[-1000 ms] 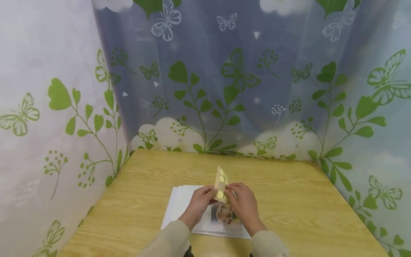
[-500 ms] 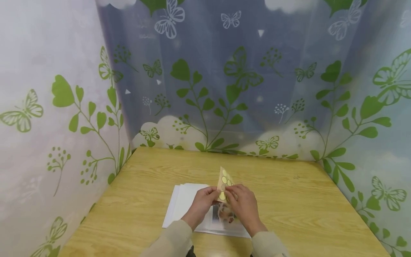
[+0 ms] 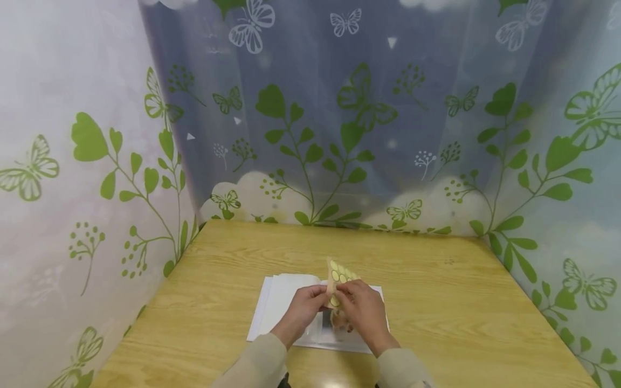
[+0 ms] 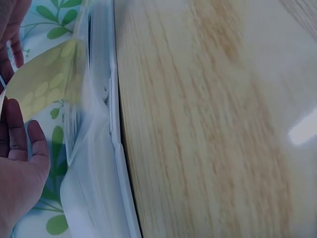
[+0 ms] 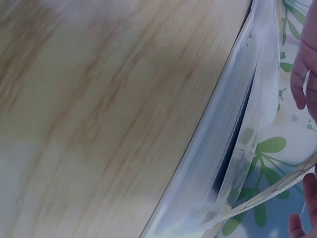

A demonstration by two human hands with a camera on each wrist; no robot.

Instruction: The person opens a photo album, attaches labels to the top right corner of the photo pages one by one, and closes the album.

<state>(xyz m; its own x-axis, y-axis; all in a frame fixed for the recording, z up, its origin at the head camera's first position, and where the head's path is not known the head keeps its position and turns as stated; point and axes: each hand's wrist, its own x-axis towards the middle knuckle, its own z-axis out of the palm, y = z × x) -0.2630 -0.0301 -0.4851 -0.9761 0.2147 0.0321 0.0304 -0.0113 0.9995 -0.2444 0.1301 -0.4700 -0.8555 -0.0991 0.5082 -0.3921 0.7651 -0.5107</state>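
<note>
A tan sheet of round yellow stickers [image 3: 342, 273] is held up between both hands, over an open album. My left hand [image 3: 303, 310] pinches the sheet's lower left edge between thumb and fingers. On its lower right part, my right hand [image 3: 364, 311] pinches it near a sticker; whether a sticker is lifted there cannot be made out. In the left wrist view the sticker sheet [image 4: 39, 82] bends in a curve above the album. Seen edge-on in the right wrist view, the sheet [image 5: 277, 191] reaches down toward the album pages.
The white album [image 3: 281, 296] lies open on the wooden table [image 3: 451, 323]. An animal photo [image 3: 338, 321] shows on its right page, partly hidden by the right hand. Patterned curtains [image 3: 310, 108] hang around the table at the back and both sides.
The sheet has tilted over to the right and its top has come down. My right hand has moved slightly up along it. The left hand keeps its grip.
</note>
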